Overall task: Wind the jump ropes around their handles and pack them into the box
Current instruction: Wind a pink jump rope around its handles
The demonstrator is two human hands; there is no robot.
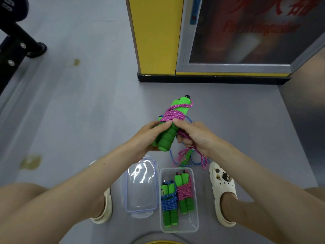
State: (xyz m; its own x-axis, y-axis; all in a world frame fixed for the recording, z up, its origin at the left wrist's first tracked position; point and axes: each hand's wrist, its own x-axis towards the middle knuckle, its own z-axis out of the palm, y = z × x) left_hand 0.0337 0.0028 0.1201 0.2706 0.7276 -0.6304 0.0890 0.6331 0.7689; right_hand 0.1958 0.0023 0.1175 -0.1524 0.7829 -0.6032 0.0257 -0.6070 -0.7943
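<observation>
Two wound ropes (184,191) are packed lengthwise in the clear box (193,224). Above it, paired green handles (167,136) are gripped by the left hand (149,136), tilted, butt ends toward the person. Pink rope (173,115) is pinched against them by the right hand (195,136).

— What's at six o'clock?
— A yellow thing (161,242), cut off by the edge.
— The red lettering (260,28) at one?
— Blurred, and cut off at the top. The rope (203,162) at five runs partly behind the right hand (195,136).
</observation>
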